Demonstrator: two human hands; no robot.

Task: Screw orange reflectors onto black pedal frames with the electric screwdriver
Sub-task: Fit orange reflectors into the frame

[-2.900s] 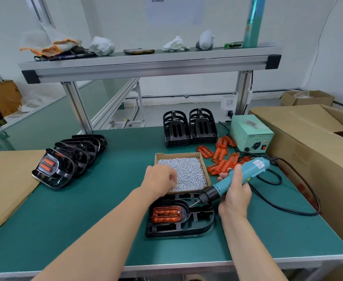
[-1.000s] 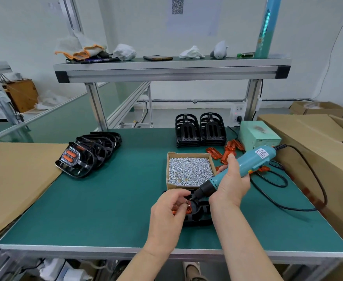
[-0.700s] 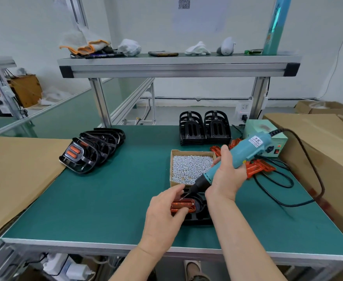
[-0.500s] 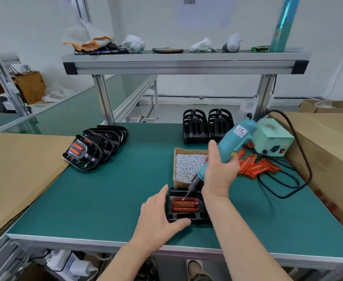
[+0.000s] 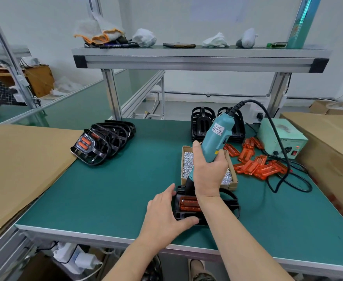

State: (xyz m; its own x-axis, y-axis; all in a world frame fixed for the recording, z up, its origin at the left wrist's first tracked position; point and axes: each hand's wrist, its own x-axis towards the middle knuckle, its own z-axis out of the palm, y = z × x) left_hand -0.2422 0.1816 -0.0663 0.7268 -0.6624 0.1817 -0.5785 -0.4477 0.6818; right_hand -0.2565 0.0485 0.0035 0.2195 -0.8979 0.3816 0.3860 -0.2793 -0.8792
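Green matting covers the workbench [image 5: 115, 189], and a cardboard tray of screws [image 5: 186, 162] sits on it, right of centre. Just in front of that tray lies a black pedal frame [image 5: 230, 201], flat on the mat, with an orange reflector [image 5: 187, 203] seated in its left half. The right hand [image 5: 209, 173] has its fingers and thumb wrapped round the teal electric screwdriver [image 5: 217, 136]. The tool stands steeply tilted over the tray's near edge with its dark nose down at the frame, and the bit tip is hidden behind the wrist. The left hand [image 5: 164, 218] rests against the frame's left side, fingers spread and fairly straight, thumb laid along the near edge. Right of the tray lie loose orange reflectors [image 5: 257, 165] and, further back, a pale green power supply [image 5: 282, 138]. Behind the tray stand two stacks of bare black frames [image 5: 202, 122]. Well left of it is a leaning row of pedals [image 5: 105, 142], the front one showing its reflector.
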